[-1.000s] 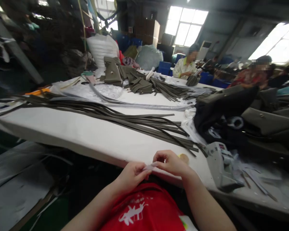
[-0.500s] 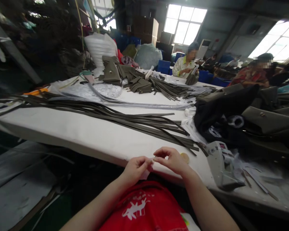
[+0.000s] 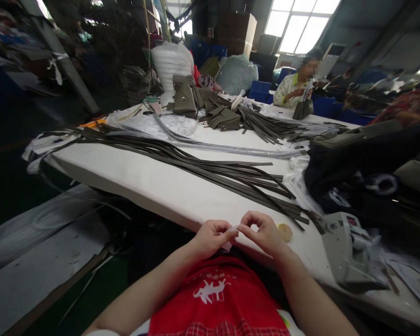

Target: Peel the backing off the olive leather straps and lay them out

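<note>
My left hand (image 3: 213,239) is closed in a pinch at the table's front edge, above the red apron (image 3: 227,294). It holds a small thin white piece (image 3: 227,246), perhaps paper or film, which hangs below the fingers. Thumb and forefinger of my right hand (image 3: 261,231) meet at the upper end of the same piece, so both hands grip it. A yellowish roll (image 3: 285,232), like tape, lies on the table just right of my right hand. Long dark olive straps (image 3: 210,172) stretch across the table beyond both hands.
A grey tape dispenser (image 3: 339,252) stands at the right front edge. Black fabric (image 3: 353,163) is heaped behind it. Olive bags (image 3: 185,98) and more straps (image 3: 262,123) lie across the white table (image 3: 154,179). A co-worker (image 3: 297,88) sits at the far side.
The view has swung left, so the table and straps appear farther right. My hands stay together on the white piece, with slightly more of it showing between the fingertips.
</note>
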Demonstrator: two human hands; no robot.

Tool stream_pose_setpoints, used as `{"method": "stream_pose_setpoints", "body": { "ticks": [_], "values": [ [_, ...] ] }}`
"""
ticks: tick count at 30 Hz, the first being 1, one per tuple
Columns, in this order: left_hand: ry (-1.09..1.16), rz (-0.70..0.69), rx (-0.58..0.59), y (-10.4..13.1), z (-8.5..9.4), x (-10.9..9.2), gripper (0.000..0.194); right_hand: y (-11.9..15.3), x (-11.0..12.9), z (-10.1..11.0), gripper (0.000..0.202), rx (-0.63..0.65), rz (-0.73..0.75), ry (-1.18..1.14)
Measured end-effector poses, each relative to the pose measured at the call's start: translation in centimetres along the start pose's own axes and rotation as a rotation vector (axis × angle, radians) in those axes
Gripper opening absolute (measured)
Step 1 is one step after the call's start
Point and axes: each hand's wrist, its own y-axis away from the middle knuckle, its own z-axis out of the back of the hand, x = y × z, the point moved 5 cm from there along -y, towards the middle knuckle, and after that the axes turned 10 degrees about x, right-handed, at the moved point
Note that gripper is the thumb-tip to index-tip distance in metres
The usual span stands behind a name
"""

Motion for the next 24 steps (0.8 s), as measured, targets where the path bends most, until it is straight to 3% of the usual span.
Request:
{"method": "stream_pose_setpoints", "body": {
  "ticks": [3,8,11,17,20,22,24],
  "values": [
    [0.0,0.007,0.019,0.0,0.1,0.2,0.046,0.0,0.1,-0.3,0.012,0.037,0.03,0.012],
    [0.003,0.017,0.033,-0.1,0.0,0.4,0.044,0.1,0.2,-0.4,0.021,0.003,0.041,0.038],
    [-0.092,-0.038,0.009,-0.1,0.2,-0.2,0.04,-0.1,0.4,-0.3,0.026,-0.029,0.055,0.01],
    [-0.25,-0.057,0.048,-0.3,0.5,-0.8,0.039,-0.3,0.0,-0.7,0.013,-0.025,0.047,-0.075],
    [-0.274,-0.042,0.075,-0.6,0.1,-0.8,0.038,-0.4,-0.7,-1.1,0.023,-0.041,0.005,-0.06],
    [-0.311,-0.024,0.075,-0.7,-0.1,-0.6,0.038,-0.6,-1.5,-0.7,0.025,-0.01,-0.008,-0.018],
    [-0.343,-0.008,0.062,-0.7,0.0,-0.3,0.04,-1.0,-3.2,1.6,0.02,-0.053,-0.107,0.148]
  ]
}}
